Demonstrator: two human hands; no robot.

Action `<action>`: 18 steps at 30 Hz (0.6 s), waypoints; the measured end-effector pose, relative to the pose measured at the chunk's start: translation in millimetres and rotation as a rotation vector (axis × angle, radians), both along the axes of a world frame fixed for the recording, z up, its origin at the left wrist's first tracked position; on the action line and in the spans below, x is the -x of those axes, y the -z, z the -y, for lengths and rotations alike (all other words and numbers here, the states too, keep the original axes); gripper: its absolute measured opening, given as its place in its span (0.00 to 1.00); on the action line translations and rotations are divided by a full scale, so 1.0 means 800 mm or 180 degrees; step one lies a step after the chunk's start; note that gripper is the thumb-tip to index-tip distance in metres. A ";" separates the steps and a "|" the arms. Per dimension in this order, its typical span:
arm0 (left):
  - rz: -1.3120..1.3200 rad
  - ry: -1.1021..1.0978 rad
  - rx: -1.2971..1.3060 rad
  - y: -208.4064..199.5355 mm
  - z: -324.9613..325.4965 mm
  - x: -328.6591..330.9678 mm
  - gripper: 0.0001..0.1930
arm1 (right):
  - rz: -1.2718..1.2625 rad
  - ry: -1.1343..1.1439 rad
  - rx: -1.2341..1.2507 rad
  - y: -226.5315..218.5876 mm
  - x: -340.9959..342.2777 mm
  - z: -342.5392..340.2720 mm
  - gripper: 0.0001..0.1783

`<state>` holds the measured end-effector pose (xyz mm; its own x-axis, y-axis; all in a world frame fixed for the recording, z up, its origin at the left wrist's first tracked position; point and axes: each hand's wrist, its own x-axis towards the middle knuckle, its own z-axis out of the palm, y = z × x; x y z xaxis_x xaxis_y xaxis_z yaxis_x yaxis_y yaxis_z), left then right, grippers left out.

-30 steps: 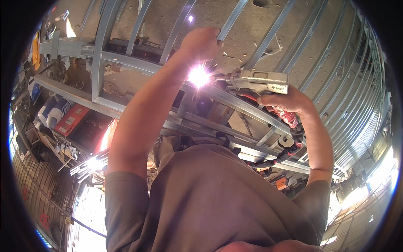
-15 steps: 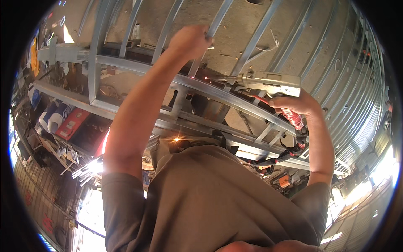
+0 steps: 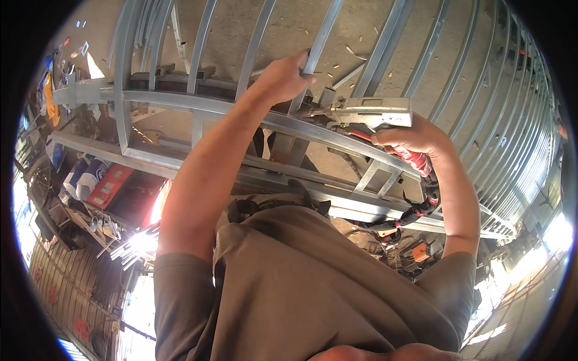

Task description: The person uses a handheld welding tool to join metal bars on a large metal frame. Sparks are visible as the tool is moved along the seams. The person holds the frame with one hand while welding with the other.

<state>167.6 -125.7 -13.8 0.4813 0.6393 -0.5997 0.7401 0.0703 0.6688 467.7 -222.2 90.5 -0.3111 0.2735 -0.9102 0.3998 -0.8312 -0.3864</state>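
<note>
My left hand (image 3: pixel 285 78) is closed around an upright grey metal bar (image 3: pixel 323 37), gripping it just above the frame rail. In my right hand (image 3: pixel 415 139) is a welding gun (image 3: pixel 380 112) with a pale metal body and a red-wrapped handle. Its narrow nozzle points left, close to the foot of the bar that my left hand holds. Whether the tip touches the metal cannot be made out. Below both hands runs a long metal rail (image 3: pixel 343 142), into which several parallel bars meet. A black and red wrapped cable (image 3: pixel 431 191) hangs from the gun's handle.
Parallel bars fan out to the right over a concrete floor (image 3: pixel 289 29) with small scraps. A lower rail (image 3: pixel 150 157) crosses near my waist. At left lie a red box (image 3: pixel 110 186) and a bundle of metal rods (image 3: pixel 133 248). An orange item (image 3: pixel 421 252) sits at lower right.
The bright spark near my waist and the red light spots by the nozzle are gone. In the picture, the gun has shifted left and its nozzle sits nearer the held bar's foot.
</note>
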 end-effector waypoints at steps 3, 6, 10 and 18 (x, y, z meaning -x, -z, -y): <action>-0.0065 -0.0030 -0.0021 0.001 0.001 -0.001 0.38 | 0.0018 -0.0029 -0.0023 0.000 0.004 -0.002 0.39; -0.0176 -0.0015 0.0041 0.000 0.001 -0.003 0.38 | -0.0065 -0.0071 0.0042 0.001 0.006 -0.007 0.40; -0.0207 -0.0073 0.0221 0.001 0.001 -0.006 0.38 | -0.0150 -0.0075 -0.0036 -0.004 0.006 -0.007 0.38; -0.0058 -0.0135 0.0408 0.007 -0.003 -0.002 0.39 | -0.0192 -0.0119 -0.0097 -0.001 0.010 -0.008 0.36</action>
<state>169.2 -123.0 -19.3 0.4438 0.5764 -0.6862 0.7465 0.1859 0.6389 460.1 -215.6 91.5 -0.3757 0.2881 -0.8808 0.4054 -0.8036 -0.4358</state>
